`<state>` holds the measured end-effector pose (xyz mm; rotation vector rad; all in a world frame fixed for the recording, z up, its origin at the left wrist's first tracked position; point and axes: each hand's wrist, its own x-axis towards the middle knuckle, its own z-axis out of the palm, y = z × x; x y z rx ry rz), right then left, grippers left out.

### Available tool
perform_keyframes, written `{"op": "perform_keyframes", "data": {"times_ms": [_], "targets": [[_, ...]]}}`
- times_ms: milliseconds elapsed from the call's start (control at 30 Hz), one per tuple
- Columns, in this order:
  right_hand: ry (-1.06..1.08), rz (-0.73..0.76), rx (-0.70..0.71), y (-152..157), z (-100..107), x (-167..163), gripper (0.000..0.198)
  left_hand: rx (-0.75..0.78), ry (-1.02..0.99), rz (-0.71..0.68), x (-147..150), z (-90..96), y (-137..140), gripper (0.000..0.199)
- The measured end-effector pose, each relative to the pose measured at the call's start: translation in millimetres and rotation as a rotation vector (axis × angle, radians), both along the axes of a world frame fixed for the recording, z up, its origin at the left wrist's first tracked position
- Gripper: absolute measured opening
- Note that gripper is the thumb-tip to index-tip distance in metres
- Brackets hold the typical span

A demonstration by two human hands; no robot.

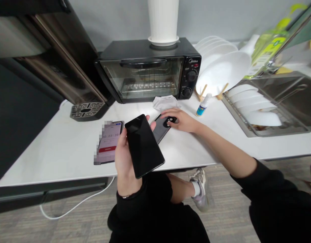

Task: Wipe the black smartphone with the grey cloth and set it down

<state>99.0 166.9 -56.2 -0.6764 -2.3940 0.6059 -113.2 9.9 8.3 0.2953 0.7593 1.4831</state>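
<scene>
Head view: a black phone (144, 145) was gripped upright-tilted in the left hand (125, 158), above the table (56, 148) edge. A second phone (162, 127), lying face-down just right of it, was pressed by the right hand (182, 120), fingers spread flat.

Worktop surroundings, seen from above.
A black toaster oven (148, 71) carries a white ribbed vase (163, 21); white plates (222, 69) stand in a rack beside it, a small spray bottle (203, 105) and crumpled cloth (165, 102) in front, a sink (279, 98) rightward.

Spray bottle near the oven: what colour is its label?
Blue label, white bottle; head view.
</scene>
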Motion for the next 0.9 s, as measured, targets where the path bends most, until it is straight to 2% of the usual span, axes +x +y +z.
{"op": "perform_keyframes", "data": {"times_ms": [100, 167, 267, 300, 400, 467, 533, 600, 667, 767, 900], "targets": [[-0.051, -0.01, -0.032, 1.0, 5.0, 11.1, 0.054, 0.069, 0.049, -0.115, -2.8, 3.1, -3.2, 0.055], [-0.089, 0.037, -0.08, -0.9, 9.5, 15.2, 0.063, 0.098, 0.176, -0.124, -1.4, 2.0, -4.5, 0.051], [-0.055, 0.161, -0.171, -5.2, 13.7, 13.8, 0.068, 0.157, 0.534, -0.023, -1.2, -4.8, -4.9, 0.039], [-0.028, 0.186, -0.2, -6.4, 14.1, 12.1, 0.068, 0.176, 0.658, 0.002, -2.6, -7.9, -4.9, 0.04], [0.074, 0.211, -0.329, -7.3, 12.2, 6.8, 0.063, 0.135, 0.939, -0.009, -9.8, -16.2, -4.0, 0.062], [0.196, 0.242, -0.474, -6.5, 8.6, 3.8, 0.06, 0.079, 1.126, -0.027, -13.6, -18.7, -1.0, 0.068], [0.32, 0.282, -0.616, -5.9, 4.4, 1.0, 0.057, 0.068, 1.369, -0.059, -13.6, -17.8, 5.3, 0.058], [0.391, 0.297, -0.698, -6.2, 1.0, -1.7, 0.053, 0.104, 1.614, -0.13, -8.6, -14.6, 13.8, 0.046], [0.404, 0.287, -0.727, -7.0, -1.3, -4.3, 0.049, 0.168, 1.818, -0.222, 0.0, -11.5, 21.9, 0.042], [0.396, 0.278, -0.739, -8.2, -3.4, -7.4, 0.048, 0.249, 2.075, -0.312, 14.4, -12.1, 28.4, 0.046], [0.392, 0.265, -0.715, -10.4, -4.6, -9.6, 0.052, 0.353, 2.315, -0.213, 27.5, -23.6, 25.6, 0.046]]}}
